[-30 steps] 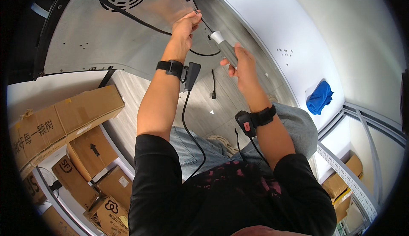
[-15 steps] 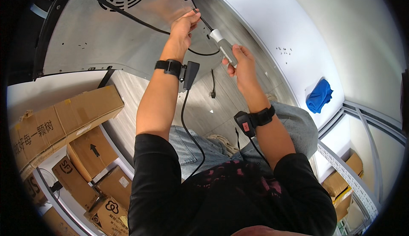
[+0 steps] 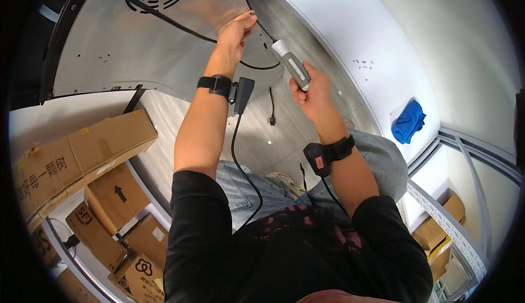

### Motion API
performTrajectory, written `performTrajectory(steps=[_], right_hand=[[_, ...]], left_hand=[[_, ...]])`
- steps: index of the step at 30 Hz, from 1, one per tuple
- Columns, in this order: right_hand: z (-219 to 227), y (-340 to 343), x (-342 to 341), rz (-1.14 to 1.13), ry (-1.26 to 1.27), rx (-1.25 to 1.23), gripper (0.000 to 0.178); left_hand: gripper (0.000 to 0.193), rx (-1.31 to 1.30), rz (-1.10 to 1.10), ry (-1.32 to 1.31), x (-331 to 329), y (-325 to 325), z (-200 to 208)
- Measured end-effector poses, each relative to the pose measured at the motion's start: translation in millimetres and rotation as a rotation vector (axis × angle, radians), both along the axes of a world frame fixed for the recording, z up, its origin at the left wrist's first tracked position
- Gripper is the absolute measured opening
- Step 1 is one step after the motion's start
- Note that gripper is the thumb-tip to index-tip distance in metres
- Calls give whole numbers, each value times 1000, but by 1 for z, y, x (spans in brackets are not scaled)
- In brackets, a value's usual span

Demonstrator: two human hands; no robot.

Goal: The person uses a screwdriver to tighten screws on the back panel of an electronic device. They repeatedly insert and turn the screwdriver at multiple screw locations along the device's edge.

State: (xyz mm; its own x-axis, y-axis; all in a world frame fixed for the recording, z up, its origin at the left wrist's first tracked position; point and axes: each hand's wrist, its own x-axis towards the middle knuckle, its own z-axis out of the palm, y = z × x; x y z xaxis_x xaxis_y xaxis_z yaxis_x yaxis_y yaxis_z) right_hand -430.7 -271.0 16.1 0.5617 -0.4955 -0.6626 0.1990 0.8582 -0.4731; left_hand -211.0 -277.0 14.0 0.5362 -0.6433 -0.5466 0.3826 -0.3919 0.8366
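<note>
A long screwdriver [image 3: 295,68] with a grey handle, white collar and thin dark shaft slants up and left across the metal panel's edge. My right hand [image 3: 313,91] is closed round the lower end of its handle. Farther up, my left hand [image 3: 238,28] pinches the shaft between its fingertips. The shaft's far end reaches the dark fittings at the edge of the metal panel [image 3: 158,51]; its tip is hard to make out there. Behind my left hand a black cable [image 3: 180,27] loops across the panel.
A power plug [image 3: 272,121] on a cord lies on the floor. Several small screws [image 3: 363,65] and a blue cloth [image 3: 409,122] rest on the white surface to the right. Cardboard boxes [image 3: 117,196] fill the lower left. A metal shelf frame [image 3: 445,226] stands at the lower right.
My right hand has shifted slightly right and down along the handle, and its fingers have changed their hold. The handle appears turned a little. My left hand stays at the shaft.
</note>
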Motion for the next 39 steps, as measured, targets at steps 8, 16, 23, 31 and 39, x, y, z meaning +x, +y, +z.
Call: performTrajectory(steps=[8, 16, 23, 31, 39], right_hand=[[15, -1, -14, -121, 70, -180, 31], [79, -61, -53, -304, 77, -369, 28], [132, -154, -120, -136, 158, -802, 28], [44, -211, -196, -64, 271, -928, 21], [-103, -209, -240, -98, 232, -616, 15]], left_hand=[[36, -21, -11, -65, -11, 7, 1], [35, -80, 3, -171, -37, 12, -4], [27, -74, -108, -132, -73, 0, -59], [24, -34, -430, -305, -172, -50, -146], [25, -126, -490, -672, -241, -115, -211]])
